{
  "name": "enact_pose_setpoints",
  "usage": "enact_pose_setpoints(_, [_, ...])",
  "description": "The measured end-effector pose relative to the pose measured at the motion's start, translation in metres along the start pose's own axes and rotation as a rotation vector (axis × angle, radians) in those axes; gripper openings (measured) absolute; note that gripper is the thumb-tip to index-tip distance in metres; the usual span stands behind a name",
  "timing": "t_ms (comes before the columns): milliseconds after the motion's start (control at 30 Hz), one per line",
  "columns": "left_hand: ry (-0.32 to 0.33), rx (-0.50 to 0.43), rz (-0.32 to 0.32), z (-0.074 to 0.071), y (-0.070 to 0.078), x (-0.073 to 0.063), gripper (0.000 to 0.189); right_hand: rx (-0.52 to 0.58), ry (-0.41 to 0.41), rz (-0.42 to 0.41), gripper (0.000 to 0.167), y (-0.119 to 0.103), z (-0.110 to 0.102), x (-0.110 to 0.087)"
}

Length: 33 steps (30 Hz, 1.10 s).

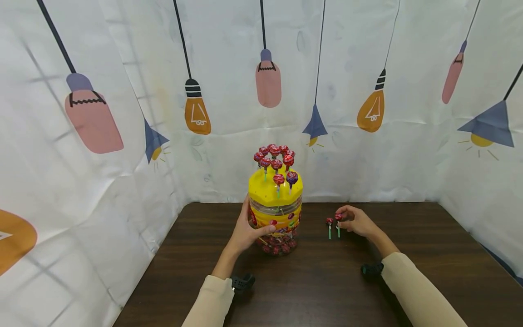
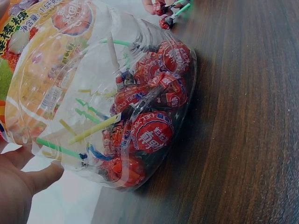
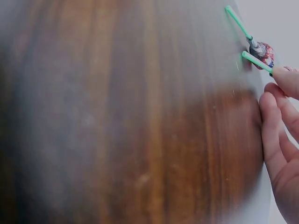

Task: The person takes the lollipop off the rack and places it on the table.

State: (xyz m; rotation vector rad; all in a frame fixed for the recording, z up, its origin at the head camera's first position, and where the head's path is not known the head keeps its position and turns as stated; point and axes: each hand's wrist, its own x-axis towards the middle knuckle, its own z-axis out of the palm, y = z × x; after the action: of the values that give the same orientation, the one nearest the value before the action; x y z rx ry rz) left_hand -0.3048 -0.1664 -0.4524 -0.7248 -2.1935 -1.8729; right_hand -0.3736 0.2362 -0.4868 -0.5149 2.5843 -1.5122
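A clear plastic jar (image 1: pixel 273 222) with a yellow lid (image 1: pixel 261 188) stands on the table, red-wrapped lollipops (image 2: pixel 152 133) piled inside at its bottom. Several more lollipops (image 1: pixel 276 164) stick upright out of the lid. My left hand (image 1: pixel 250 230) grips the jar's left side, thumb across its front. To the right of the jar, my right hand (image 1: pixel 359 223) pinches a red lollipop (image 1: pixel 338 217) by its wrapped head, its green stick pointing toward me. A second lollipop (image 1: pixel 329 221) lies just left of it. The right wrist view shows the fingers (image 3: pixel 271 126) low at the tabletop.
The dark wooden table (image 1: pixel 318 286) ends at a white curtain (image 1: pixel 229 172) printed with hanging lamps, which surrounds it at the back and sides. Each wrist wears a black strap (image 1: pixel 243 282).
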Motion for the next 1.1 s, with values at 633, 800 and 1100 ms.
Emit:
enact_pose_setpoints(633, [0.011, 0.017, -0.015, 0.0, -0.001, -0.001, 0.107, -0.189, 0.016, -0.02, 0.033, 0.004, 0.002, 0.007])
enact_pose_setpoints(800, [0.01, 0.012, -0.025, 0.0, -0.002, -0.001, 0.108, -0.187, 0.018, -0.01, 0.035, 0.003, 0.002, 0.005])
enact_pose_setpoints(1100, [0.011, 0.009, -0.025, 0.0, -0.001, -0.001, 0.107, -0.112, 0.132, -0.057, 0.042, -0.03, -0.005, -0.001])
